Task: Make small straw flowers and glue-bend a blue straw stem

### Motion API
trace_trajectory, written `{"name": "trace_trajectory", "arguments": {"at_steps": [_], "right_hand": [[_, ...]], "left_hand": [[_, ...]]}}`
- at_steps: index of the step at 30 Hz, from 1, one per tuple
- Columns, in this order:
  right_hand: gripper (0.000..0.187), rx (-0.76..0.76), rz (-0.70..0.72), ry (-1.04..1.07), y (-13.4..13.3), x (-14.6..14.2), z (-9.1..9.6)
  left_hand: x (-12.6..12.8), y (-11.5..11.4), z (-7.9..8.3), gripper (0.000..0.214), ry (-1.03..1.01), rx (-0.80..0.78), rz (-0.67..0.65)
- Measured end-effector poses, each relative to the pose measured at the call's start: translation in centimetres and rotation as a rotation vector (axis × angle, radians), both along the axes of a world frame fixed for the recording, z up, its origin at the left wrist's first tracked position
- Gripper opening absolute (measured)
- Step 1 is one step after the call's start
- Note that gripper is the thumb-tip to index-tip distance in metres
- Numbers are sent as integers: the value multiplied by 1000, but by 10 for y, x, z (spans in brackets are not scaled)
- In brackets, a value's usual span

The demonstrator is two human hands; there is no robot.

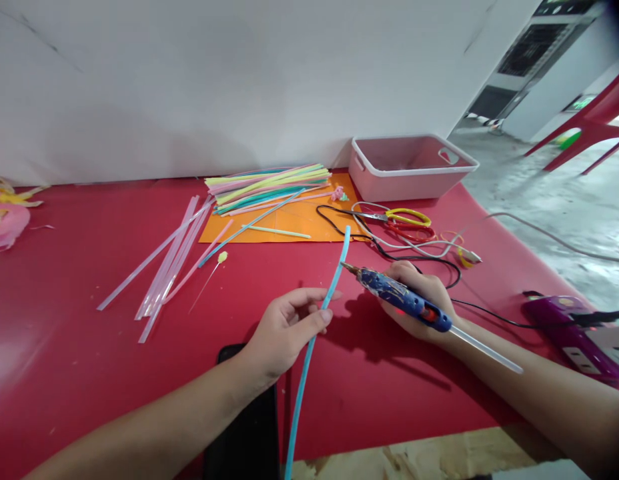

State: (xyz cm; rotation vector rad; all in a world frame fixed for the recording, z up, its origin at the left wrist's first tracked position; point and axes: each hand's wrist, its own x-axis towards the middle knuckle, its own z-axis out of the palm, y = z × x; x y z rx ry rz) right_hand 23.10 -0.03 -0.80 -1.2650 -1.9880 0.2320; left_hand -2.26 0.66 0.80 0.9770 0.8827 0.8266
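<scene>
Well, beneath both my hands spreads a glossy red tabletop (89,400). Beyond my right fingers sits a pink plastic basket with a white rim (399,188). Ahead of my left fingers lies a flat orange sheet (309,217), bearing a heaped bundle of pastel fuzzy stems (269,188). Off to the left of those fingers fan some long translucent pinkish sticks (178,260). A purple-and-white power strip (572,333) lies right of my right hand (432,290), and a black flat slab (247,427) shows partly behind my left wrist.

My right fingers are curled closed around a glue-smeared blue plastic glue gun (397,293), a clear glue stick (484,347) poking from its back. My left hand (289,330) pinches a long light-blue fuzzy stem (303,373) between thumb and forefinger; its top rises past them, right by the nozzle, though I can't tell whether they touch. Beyond my right hand lie yellow-handled metal scissors (391,215); left of my left fingers, a tiny yellow bud on thin wire (222,256).
</scene>
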Motion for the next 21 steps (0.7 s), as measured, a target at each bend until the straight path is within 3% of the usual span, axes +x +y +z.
{"name": "trace_trajectory", "arguments": {"at_steps": [14, 21], "right_hand": [[15, -19, 270, 46, 2, 1, -7], [15, -58, 255, -8, 0, 0, -2]], "left_hand": [[2, -2, 0, 30, 33, 26, 2], [3, -1, 0, 25, 33, 19, -11]]}}
